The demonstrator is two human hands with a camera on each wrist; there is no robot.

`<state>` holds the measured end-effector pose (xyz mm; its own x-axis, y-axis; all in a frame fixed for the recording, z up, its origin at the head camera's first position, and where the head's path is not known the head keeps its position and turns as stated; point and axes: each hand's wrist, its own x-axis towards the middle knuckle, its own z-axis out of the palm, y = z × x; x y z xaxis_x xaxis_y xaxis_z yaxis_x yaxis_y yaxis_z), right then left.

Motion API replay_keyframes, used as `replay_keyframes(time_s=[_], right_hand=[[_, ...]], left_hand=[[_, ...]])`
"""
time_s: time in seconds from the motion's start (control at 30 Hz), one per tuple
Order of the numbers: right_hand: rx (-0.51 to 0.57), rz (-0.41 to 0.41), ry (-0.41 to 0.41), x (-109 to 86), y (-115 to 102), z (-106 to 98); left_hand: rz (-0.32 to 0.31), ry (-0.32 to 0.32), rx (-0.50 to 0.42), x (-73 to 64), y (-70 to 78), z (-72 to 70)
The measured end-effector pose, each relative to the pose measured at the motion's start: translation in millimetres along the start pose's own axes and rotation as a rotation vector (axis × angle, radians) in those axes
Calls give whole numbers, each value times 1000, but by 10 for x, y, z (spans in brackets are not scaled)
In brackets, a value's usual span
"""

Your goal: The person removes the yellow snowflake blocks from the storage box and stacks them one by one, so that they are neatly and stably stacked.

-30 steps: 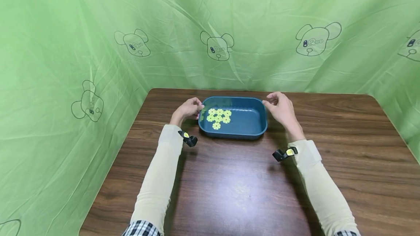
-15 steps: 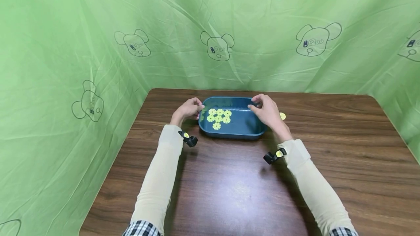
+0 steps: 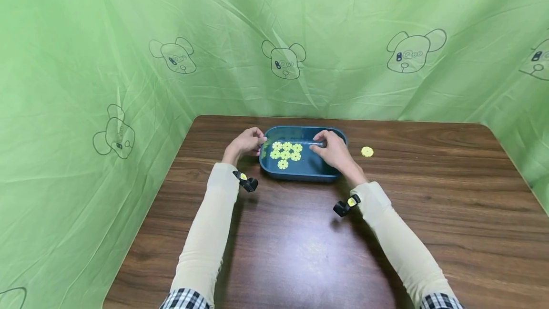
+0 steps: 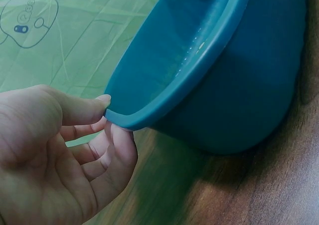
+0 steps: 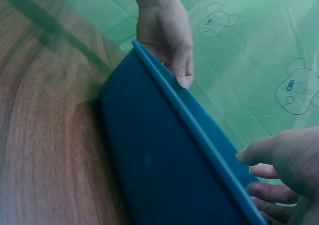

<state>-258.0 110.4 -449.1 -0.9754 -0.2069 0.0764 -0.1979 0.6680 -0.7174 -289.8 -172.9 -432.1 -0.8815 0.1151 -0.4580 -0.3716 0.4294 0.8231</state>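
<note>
A dark blue rectangular plastic basin [image 3: 296, 175] with rounded corners sits near the table's back edge. My left hand [image 3: 246, 143] pinches its left rim; in the left wrist view the thumb is inside and curled fingers are outside the rim. Several yellow flower-shaped discs [image 3: 285, 155] lie flat and close together in the basin's left part. Over its right part reaches my right hand [image 3: 334, 151], thumb and fingers apart, nothing visible between them. In the right wrist view, the right fingers [image 5: 271, 191] are beside the basin's rim.
One more yellow disc [image 3: 367, 151] lies on the brown wooden table [image 3: 429, 180], to the right of the basin. A green curtain [image 3: 334, 61] with bear-head drawings hangs behind and to the sides. Each wrist wears a small black camera.
My right hand has moved left, from the basin's right rim to over its inside. The disc on the table has come into view from behind that arm. The left hand keeps its place.
</note>
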Motion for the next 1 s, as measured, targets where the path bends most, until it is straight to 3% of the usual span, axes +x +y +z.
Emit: replay_keyframes(time_s=[0.4, 0.67, 1.0], right_hand=[[-30, 19, -106, 119, -48, 220], [-147, -6, -228, 155, -129, 313], [-327, 11, -264, 213, -172, 441]], left_hand=[[-1, -4, 8, -3, -15, -14], [-5, -12, -12, -23, 4, -5], [-11, -14, -26, -15, -1, -4]])
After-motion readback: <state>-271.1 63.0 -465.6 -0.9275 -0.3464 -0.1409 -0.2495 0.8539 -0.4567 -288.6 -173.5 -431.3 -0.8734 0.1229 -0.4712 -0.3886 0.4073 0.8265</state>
